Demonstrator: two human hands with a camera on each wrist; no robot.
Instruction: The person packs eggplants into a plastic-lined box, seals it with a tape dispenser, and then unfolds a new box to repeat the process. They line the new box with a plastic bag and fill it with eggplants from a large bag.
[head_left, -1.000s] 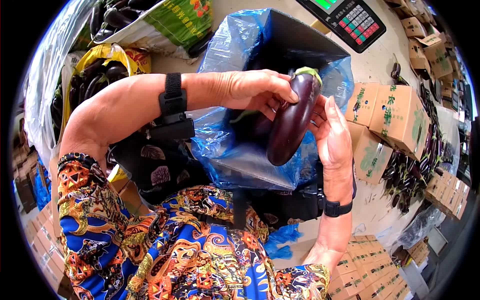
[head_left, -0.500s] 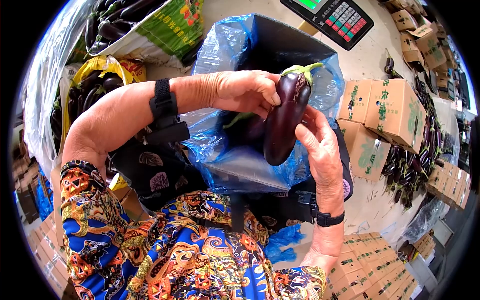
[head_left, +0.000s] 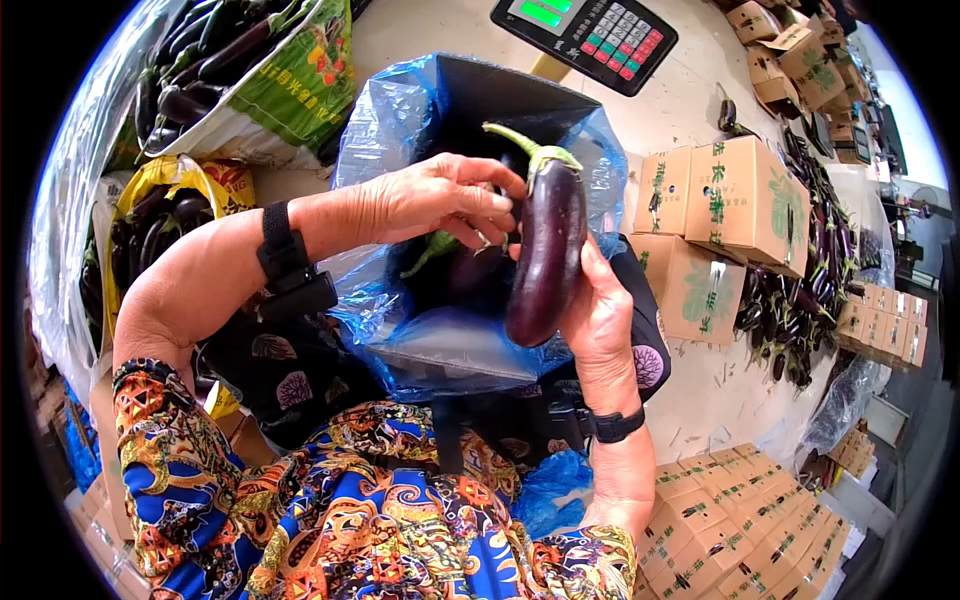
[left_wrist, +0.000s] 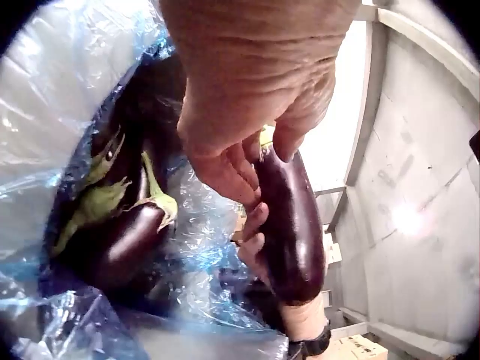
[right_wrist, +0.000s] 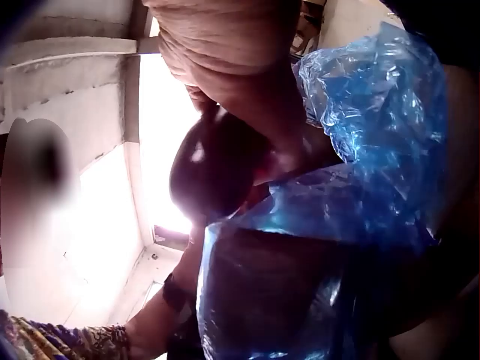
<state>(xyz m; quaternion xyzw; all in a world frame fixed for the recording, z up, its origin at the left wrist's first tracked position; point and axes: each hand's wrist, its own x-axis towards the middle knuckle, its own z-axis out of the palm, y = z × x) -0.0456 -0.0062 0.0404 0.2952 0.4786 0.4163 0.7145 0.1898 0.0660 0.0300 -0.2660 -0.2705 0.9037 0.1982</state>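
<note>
Purple and glossy, the long dark eggplant [head_left: 545, 250] stands nearly upright, green stem up, in the person's right hand [head_left: 603, 318], whose fingers and thumb wrap its lower half from behind. The left hand [head_left: 445, 200] pinches its upper part just below the green cap with curled fingertips. Under and behind both hands is the dark box lined with a blue plastic bag [head_left: 385, 120], with more eggplants [left_wrist: 124, 240] inside. Farther out are a grey weighing scale [head_left: 585, 28] and brown cardboard cartons [head_left: 745, 195].
</note>
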